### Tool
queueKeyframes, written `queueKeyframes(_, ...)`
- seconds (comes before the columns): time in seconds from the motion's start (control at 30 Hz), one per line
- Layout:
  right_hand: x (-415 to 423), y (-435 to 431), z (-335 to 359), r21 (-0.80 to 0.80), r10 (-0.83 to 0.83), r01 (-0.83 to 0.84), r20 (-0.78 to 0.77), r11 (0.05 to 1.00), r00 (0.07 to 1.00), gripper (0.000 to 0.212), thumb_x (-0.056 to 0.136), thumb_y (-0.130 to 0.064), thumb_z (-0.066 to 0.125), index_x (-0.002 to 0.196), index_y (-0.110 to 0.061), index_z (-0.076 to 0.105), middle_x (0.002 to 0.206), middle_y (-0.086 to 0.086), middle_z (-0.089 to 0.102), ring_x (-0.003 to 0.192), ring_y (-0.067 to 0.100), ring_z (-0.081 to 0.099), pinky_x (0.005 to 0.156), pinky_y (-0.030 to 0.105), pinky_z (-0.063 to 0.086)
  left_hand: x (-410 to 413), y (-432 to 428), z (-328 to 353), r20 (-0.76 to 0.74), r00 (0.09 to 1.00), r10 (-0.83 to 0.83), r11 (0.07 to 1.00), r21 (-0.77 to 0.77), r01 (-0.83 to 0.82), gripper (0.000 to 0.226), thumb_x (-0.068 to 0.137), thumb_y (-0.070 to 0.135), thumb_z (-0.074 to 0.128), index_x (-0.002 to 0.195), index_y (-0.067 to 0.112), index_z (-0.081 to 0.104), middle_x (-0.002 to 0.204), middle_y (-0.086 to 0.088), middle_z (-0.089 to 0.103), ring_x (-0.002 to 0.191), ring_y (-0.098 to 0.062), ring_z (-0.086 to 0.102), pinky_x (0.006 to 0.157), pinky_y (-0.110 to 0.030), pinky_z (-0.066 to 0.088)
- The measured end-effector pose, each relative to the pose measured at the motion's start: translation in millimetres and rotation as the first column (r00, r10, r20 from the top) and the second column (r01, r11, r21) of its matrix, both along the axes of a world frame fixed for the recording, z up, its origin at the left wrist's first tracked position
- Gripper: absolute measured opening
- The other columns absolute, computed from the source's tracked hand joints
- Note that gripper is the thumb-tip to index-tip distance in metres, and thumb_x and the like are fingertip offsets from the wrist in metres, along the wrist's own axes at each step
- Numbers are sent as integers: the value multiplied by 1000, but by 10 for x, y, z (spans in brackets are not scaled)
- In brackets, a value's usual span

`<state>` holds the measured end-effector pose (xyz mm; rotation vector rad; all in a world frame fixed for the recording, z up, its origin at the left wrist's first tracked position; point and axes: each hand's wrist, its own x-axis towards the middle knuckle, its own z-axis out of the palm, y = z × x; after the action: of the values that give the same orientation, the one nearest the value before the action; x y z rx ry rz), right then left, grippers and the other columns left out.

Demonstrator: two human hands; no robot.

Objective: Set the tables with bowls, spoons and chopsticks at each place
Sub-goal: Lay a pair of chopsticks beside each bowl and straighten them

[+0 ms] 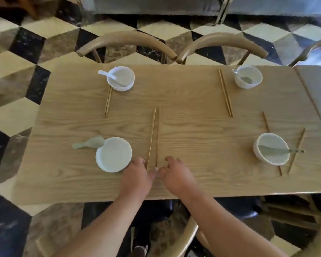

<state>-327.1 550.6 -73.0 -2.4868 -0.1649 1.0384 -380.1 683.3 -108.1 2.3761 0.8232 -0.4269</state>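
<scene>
Low in the middle, our left hand (135, 175) touches the near ends of the chopsticks (153, 138) on the desk (193, 138) (pinching or not, we cannot tell). Our right hand (175, 176) curls loosely, holding nothing.

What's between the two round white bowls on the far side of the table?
A pair of thin wooden chopsticks on the wooden table, in the head view.

Table (183, 101) — matt pale wood with visible grain — carries smooth white ceramic-looking bowls (113, 154) and slender wooden chopsticks (153, 136) beside them.
</scene>
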Motion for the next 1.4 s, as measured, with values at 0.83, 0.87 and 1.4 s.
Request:
queueKeyframes(0.83,987,-623,-194,-415,540,-428,204,803,816,21,102,-13,49,118,-15,62,118,8,66,111,33,64,82,43,54,-46,-78,-197,166,963,-212,970,159,186,21,95,22,73,115,16,71,110,1,69,78,-22,70,64,-39,61)
queueKeyframes(0.87,936,-558,-193,-391,474,-378,184,839,861,16,100,-14,51,112,-15,62,112,8,68,106,34,67,77,41,54,-104,-66,-177,163,968,-192,976,136,170,17,96,27,74,111,18,71,103,4,70,78,-20,70,64,-37,60)
queueKeyframes(1.4,111,490,-437,25,-186,187,-10,982,982,4,89,-21,64,91,-20,67,78,-5,71,69,12,64,54,27,48,-257,243,-242,121,990,71,994,-96,-60,28,102,37,68,127,27,73,115,12,78,107,-12,73,88,-28,57)
